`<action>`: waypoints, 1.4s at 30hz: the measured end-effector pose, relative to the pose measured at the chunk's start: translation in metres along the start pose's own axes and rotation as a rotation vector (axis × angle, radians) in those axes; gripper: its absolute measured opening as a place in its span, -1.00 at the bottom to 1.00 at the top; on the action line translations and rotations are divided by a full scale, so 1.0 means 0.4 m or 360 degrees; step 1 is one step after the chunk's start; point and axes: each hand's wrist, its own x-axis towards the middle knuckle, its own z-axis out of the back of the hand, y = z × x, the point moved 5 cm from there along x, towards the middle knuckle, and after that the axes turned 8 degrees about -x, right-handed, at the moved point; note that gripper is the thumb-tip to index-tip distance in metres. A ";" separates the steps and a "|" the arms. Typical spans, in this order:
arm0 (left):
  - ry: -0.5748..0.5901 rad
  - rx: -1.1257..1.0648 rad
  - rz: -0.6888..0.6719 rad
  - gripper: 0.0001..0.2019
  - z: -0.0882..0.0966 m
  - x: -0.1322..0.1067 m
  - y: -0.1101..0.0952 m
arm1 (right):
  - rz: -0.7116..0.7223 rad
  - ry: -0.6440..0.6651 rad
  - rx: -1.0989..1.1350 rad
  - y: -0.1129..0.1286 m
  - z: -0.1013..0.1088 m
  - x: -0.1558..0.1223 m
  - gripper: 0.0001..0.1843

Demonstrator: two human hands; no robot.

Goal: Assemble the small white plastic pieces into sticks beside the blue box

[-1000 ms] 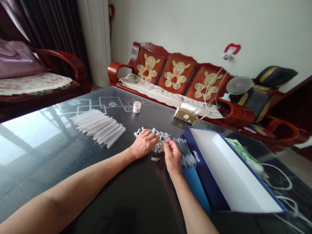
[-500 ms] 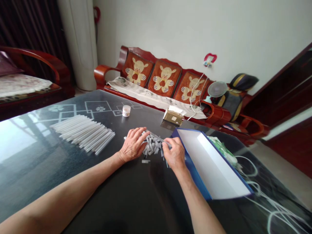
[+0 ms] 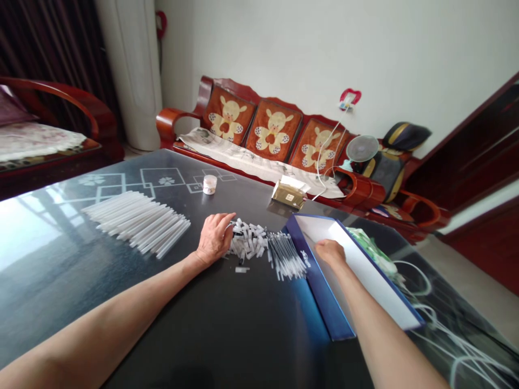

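Note:
My left hand (image 3: 215, 237) rests at the left side of a heap of small white and translucent caps (image 3: 252, 240), with its index finger stretched out and its thumb apart; nothing shows in it. Thin ink refills (image 3: 286, 255) with dark middles and pale ends lie in a bundle right of the heap. Inside the blue box with a white interior (image 3: 367, 281), my right hand (image 3: 331, 252) is closed, fingers curled down; whatever it holds is hidden. Several long white tubes, like pen barrels (image 3: 138, 222), lie side by side on the left.
A small round white tub (image 3: 210, 185) and a gold tissue box (image 3: 288, 193) stand farther back on the dark glossy table (image 3: 227, 329). Beyond the blue box lie a green and white plastic bag (image 3: 373, 251) and loose white cables (image 3: 458, 340).
My right hand has moved from the caps rightward into the blue box, uncovering the refills. My left hand has drawn slightly left. The thin rod between my hands is out of sight.

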 end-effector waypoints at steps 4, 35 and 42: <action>0.0003 0.0042 0.0050 -0.72 -0.001 0.001 0.009 | 0.0034 0.0109 0.0015 0.030 -0.028 0.004 -0.80; 0.0548 0.0389 0.0249 -0.70 -0.018 0.006 0.000 | 0.1452 -0.0800 0.0978 0.347 -0.070 -0.483 -0.87; 0.1105 0.0763 0.0576 -0.72 0.068 0.045 0.077 | 0.1433 -0.0804 0.0969 0.349 -0.074 -0.483 -0.86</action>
